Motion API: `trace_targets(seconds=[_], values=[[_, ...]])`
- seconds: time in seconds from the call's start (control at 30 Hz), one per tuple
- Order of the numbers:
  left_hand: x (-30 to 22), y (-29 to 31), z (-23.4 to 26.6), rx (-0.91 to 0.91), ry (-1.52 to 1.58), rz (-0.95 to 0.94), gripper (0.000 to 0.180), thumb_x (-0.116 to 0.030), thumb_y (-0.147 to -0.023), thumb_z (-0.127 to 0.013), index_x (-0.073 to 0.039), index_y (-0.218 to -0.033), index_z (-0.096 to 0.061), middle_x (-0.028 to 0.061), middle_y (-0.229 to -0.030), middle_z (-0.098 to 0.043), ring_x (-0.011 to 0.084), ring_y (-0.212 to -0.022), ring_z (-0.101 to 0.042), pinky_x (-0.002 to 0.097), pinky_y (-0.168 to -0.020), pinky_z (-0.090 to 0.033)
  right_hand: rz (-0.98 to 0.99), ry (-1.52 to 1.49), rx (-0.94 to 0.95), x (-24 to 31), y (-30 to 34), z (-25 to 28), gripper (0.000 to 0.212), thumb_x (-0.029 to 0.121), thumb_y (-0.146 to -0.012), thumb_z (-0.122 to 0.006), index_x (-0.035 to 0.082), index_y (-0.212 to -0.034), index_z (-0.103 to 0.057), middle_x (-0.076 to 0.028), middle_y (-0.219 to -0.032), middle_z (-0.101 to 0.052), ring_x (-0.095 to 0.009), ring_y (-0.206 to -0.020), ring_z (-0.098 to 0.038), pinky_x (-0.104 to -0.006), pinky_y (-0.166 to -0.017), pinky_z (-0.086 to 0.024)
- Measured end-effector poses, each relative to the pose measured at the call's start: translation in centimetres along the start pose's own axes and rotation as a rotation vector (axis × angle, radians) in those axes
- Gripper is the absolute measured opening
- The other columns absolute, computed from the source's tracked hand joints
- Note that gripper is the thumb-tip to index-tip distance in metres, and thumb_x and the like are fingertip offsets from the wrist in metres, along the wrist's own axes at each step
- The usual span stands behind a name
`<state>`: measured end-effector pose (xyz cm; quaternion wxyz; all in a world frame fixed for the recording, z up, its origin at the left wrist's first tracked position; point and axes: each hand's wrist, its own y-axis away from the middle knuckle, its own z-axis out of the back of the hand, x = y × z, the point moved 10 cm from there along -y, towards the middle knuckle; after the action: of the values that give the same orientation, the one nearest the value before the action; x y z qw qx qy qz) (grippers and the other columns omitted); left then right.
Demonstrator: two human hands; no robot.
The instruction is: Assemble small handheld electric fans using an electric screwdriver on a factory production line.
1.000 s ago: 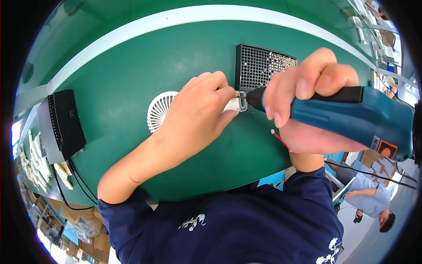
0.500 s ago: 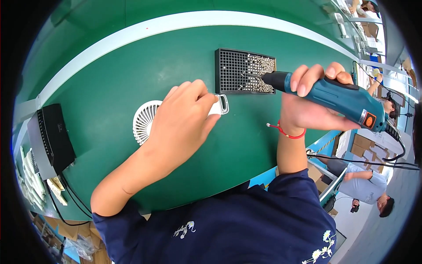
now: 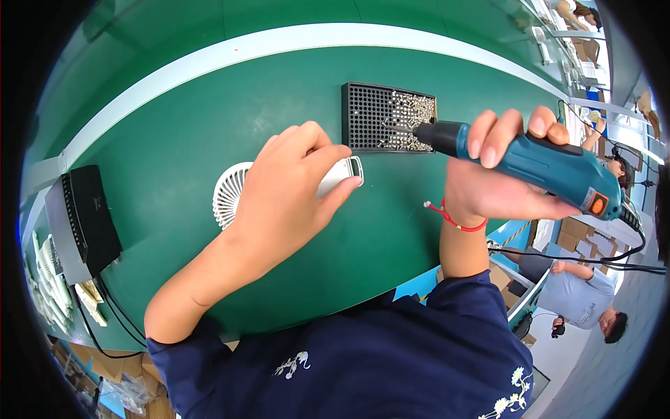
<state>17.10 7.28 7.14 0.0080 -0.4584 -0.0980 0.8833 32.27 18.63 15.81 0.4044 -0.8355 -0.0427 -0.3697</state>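
Observation:
My right hand [image 3: 499, 167] is wrapped round a teal electric screwdriver [image 3: 537, 164] with a black nose. Its thin bit points left over a black screw tray [image 3: 366, 115], whose right part is covered with loose small screws [image 3: 413, 115]. Whether the bit touches a screw is too small to tell. Under my left hand [image 3: 286, 171] lies a white handheld fan [image 3: 232, 192] with a round slatted grille. My left fingers and thumb hold its handle, which ends in a loop at the right; my palm hides the middle of the fan.
A black and grey box [image 3: 84, 220] with cables stands at the table's left edge, beside a pile of white parts [image 3: 47, 286]. A white strip [image 3: 335, 35] crosses the far side of the green table [image 3: 300, 84]. Another person [image 3: 579, 293] is at the right, beyond the table.
The screwdriver has shifted slightly right and down, its bit still over the tray. My left thumb and forefinger have spread a little along the fan's handle.

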Motion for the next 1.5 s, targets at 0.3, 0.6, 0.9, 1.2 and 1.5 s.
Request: trace_targets(seconds=[0.3,0.6,0.9,1.2,1.5], values=[[-0.8,0.3,-0.7,0.035,-0.115,-0.072,0.029,-0.008,-0.071,-0.078,-0.004,-0.098,-0.066,0.0056,-0.085,-0.056,0.0240,-0.080,-0.055,0.0359,-0.072,-0.044,0.038,0.094,-0.120,-2.1,0.3,3.4,0.092,0.086,-0.080,-0.029,0.006,-0.110,-0.060,-0.009,-0.103,-0.056,-0.018,-0.048,-0.048,-0.0331,-0.044,-0.038],[-1.0,-0.2,1.5,-0.139,0.165,-0.018,0.030,-0.005,-0.069,-0.081,-0.004,-0.097,-0.070,0.0048,-0.078,-0.056,0.0173,-0.070,-0.054,0.0295,-0.060,-0.043,-0.010,-0.111,-0.166,2.5,-0.7,-1.0,0.055,0.059,-0.092,-0.043,0.006,-0.100,-0.054,-0.005,-0.096,-0.053,-0.012,-0.050,-0.048,-0.0271,-0.046,-0.038],[-2.9,0.4,1.0,-0.059,0.095,-0.223,0.018,-0.005,-0.071,-0.078,-0.004,-0.086,-0.068,0.0039,-0.073,-0.052,0.0210,-0.068,-0.053,0.0323,-0.057,-0.043,-0.162,-0.204,-0.086,1.6,0.2,-3.1,0.046,0.051,-0.096,-0.039,0.006,-0.100,-0.048,-0.006,-0.101,-0.051,-0.014,-0.050,-0.049,-0.0286,-0.046,-0.042],[-1.4,0.3,-0.4,0.052,0.273,-0.082,0.013,0.001,-0.074,-0.076,-0.003,-0.086,-0.072,0.0038,-0.070,-0.053,0.0148,-0.060,-0.050,0.0278,-0.052,-0.039,-0.215,-0.244,0.131,0.5,-0.2,-5.0,0.041,0.045,-0.095,-0.049,0.006,-0.105,-0.050,-0.006,-0.101,-0.051,-0.015,-0.046,-0.051,-0.0301,-0.042,-0.044],[-1.0,0.8,-2.0,0.199,0.055,-0.069,0.028,-0.003,-0.070,-0.075,-0.003,-0.096,-0.065,0.0094,-0.087,-0.054,0.0283,-0.084,-0.056,0.0388,-0.073,-0.046,-0.239,0.003,0.134,0.0,3.2,-7.3,0.059,0.061,-0.090,-0.053,0.007,-0.114,-0.053,-0.009,-0.108,-0.050,-0.028,-0.059,-0.058,-0.0424,-0.054,-0.047]])
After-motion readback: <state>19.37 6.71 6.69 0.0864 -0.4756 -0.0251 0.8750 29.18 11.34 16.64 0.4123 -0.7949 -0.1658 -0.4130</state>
